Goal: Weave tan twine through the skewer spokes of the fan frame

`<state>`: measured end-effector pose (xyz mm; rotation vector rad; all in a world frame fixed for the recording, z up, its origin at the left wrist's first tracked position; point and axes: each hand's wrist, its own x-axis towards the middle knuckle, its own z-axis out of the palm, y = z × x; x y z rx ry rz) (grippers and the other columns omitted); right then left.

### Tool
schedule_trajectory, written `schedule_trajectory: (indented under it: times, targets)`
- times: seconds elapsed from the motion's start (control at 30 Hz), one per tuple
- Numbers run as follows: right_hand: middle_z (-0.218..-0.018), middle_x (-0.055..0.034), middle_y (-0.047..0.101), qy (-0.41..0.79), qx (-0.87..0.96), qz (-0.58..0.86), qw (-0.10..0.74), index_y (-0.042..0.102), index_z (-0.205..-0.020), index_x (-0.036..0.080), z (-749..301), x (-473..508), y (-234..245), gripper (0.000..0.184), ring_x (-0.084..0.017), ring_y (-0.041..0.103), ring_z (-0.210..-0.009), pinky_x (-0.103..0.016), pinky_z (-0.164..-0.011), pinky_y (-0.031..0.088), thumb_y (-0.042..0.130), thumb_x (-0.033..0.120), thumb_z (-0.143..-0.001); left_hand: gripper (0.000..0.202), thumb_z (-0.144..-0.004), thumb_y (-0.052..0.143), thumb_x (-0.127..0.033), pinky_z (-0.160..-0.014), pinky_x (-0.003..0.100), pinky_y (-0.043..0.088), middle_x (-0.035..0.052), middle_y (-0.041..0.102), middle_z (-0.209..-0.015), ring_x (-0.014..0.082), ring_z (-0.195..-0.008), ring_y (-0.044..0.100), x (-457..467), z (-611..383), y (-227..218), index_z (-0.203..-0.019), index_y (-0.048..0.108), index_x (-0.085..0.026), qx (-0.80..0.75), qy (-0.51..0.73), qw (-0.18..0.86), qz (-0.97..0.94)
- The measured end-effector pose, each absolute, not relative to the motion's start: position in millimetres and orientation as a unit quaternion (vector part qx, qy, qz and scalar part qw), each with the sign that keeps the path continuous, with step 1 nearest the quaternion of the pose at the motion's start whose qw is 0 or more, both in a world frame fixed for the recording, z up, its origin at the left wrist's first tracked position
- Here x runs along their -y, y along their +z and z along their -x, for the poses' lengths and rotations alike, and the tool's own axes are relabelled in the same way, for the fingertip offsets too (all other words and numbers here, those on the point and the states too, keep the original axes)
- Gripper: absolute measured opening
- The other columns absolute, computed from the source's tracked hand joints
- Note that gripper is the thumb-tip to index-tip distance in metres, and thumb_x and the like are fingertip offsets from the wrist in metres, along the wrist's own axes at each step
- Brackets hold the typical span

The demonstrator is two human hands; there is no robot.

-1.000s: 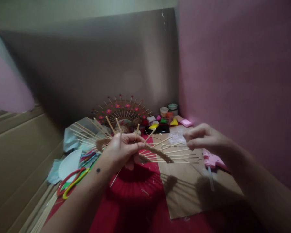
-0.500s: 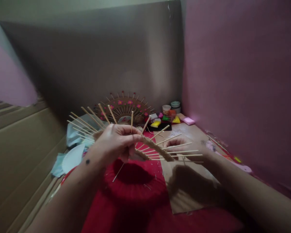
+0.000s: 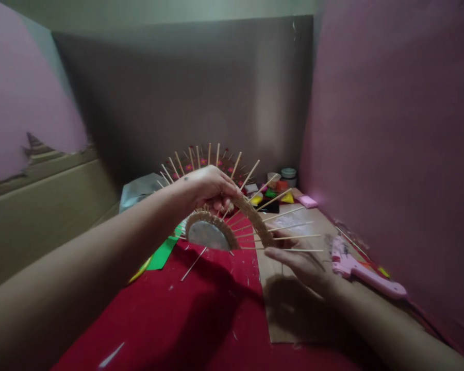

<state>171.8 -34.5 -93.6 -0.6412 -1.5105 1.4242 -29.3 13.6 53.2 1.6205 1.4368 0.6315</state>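
Raised over the red surface is a half-round stick fan: thin wooden sticks spread outward through a brown twine-woven band. A second woven band curves round a greyish half disc at its centre. My left hand pinches the outer band near its top, its fingers closed and partly hidden behind the wrist. At the band's lower right end, my right hand holds the fan, thumb in front and fingers behind the sticks. A loose thin stick lies below the fan.
A decorated fan with pink flowers stands behind. Colourful clay packets and small tubs sit at the back right. On the right lies a pink glue gun beside a cardboard sheet. A green strip is at left.
The fan has turned more upright and faces me, showing its half disc. My left hand has moved up and right; my right hand has come to the band's lower end. The view has shifted left.
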Motion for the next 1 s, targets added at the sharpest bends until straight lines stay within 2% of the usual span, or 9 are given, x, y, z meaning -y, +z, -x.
schedule_trajectory:
  times: [0.07,0.13,0.27,0.37,0.47,0.53,0.6,0.8,1.0]
  targets:
    - [-0.060,0.0039,0.051,0.579,0.594,0.285,0.481,0.066,-0.078,0.021,-169.6,30.9,-97.9,0.013,-0.009,0.040,-0.053,-0.024,-0.054,0.033,0.063,0.033,-0.078,0.008,-0.065,0.067,-0.019,-0.028,0.020,0.030,0.0018,0.053,-0.037,0.0095,-0.027,0.042,-14.8,24.4,57.5,-0.060,0.067,-0.013,-0.580,0.247,0.430,-0.646]
    - [-0.054,0.0050,0.042,0.604,0.558,0.276,0.498,0.062,-0.070,0.019,-169.2,26.7,-101.2,0.020,-0.008,0.030,-0.048,-0.024,-0.046,0.023,0.060,0.035,-0.080,0.008,-0.064,0.069,-0.020,-0.029,0.020,0.030,0.0020,0.053,-0.038,0.0095,-0.027,0.042,-14.3,20.1,64.1,-0.059,0.067,-0.013,-0.585,0.233,0.433,-0.645]
    - [-0.060,0.0042,0.045,0.685,0.448,0.252,0.517,0.059,-0.075,0.018,-171.2,24.2,-101.7,0.016,-0.006,0.030,-0.048,-0.021,-0.042,0.020,0.068,0.031,-0.072,0.015,-0.066,0.068,-0.020,-0.030,0.020,0.031,0.0012,0.051,-0.037,0.0083,-0.027,0.040,-14.8,15.2,70.2,-0.054,0.063,-0.012,-0.598,0.218,0.465,-0.615]
    - [-0.058,0.0050,0.044,0.730,0.387,0.260,0.499,0.056,-0.070,0.017,-171.3,24.5,-104.5,0.019,-0.005,0.031,-0.046,-0.019,-0.040,0.022,0.071,0.028,-0.067,0.020,-0.071,0.064,-0.019,-0.032,0.020,0.033,0.0022,0.052,-0.039,0.0080,-0.029,0.042,-17.3,17.1,51.5,-0.054,0.059,-0.011,-0.612,0.240,0.488,-0.574]
    - [-0.056,0.0053,0.044,0.766,0.335,0.278,0.473,0.055,-0.066,0.016,-169.8,22.0,-114.9,0.020,-0.004,0.031,-0.044,-0.017,-0.037,0.022,0.073,0.024,-0.065,0.013,-0.074,0.062,-0.021,-0.034,0.022,0.037,0.0044,0.058,-0.047,0.0108,-0.034,0.049,-18.1,23.3,15.4,-0.076,0.061,-0.008,-0.596,0.256,0.473,-0.596]
    - [-0.056,0.0055,0.045,0.785,0.296,0.287,0.463,0.055,-0.067,0.016,-168.2,19.1,-122.8,0.019,-0.003,0.033,-0.044,-0.015,-0.036,0.024,0.073,0.023,-0.065,0.039,-0.075,0.062,-0.024,-0.035,0.022,0.037,0.0030,0.061,-0.053,0.0119,-0.037,0.052,-17.1,26.9,-7.2,-0.108,0.052,-0.007,-0.585,0.305,0.446,-0.604]
    - [-0.058,0.0052,0.048,0.795,0.264,0.294,0.460,0.057,-0.070,0.016,-166.9,16.7,-127.8,0.016,-0.003,0.035,-0.044,-0.013,-0.037,0.027,0.072,0.021,-0.065,0.054,-0.077,0.061,-0.025,-0.035,0.021,0.036,0.0017,0.061,-0.061,0.0107,-0.039,0.053,-15.6,27.4,-21.9,-0.123,0.038,-0.009,-0.574,0.372,0.409,-0.605]
    - [-0.061,0.0032,0.054,0.799,0.260,0.302,0.451,0.060,-0.073,0.018,-164.9,16.1,-129.4,0.016,-0.004,0.037,-0.046,-0.016,-0.037,0.026,0.073,0.022,-0.064,0.018,-0.075,0.061,-0.016,-0.038,0.018,0.036,-0.0002,0.058,-0.063,0.0057,-0.041,0.049,-14.7,7.7,-26.4,-0.091,0.056,-0.010,-0.543,0.345,0.404,-0.650]
    - [-0.059,0.0044,0.049,0.777,0.343,0.270,0.453,0.057,-0.071,0.018,-165.4,15.7,-134.3,0.016,-0.004,0.032,-0.043,-0.020,-0.038,0.015,0.069,0.029,-0.070,0.031,-0.074,0.059,-0.016,-0.037,0.018,0.036,-0.0027,0.057,-0.068,0.0053,-0.041,0.049,-24.2,-5.9,-34.3,-0.103,0.050,-0.014,-0.504,0.286,0.445,-0.683]
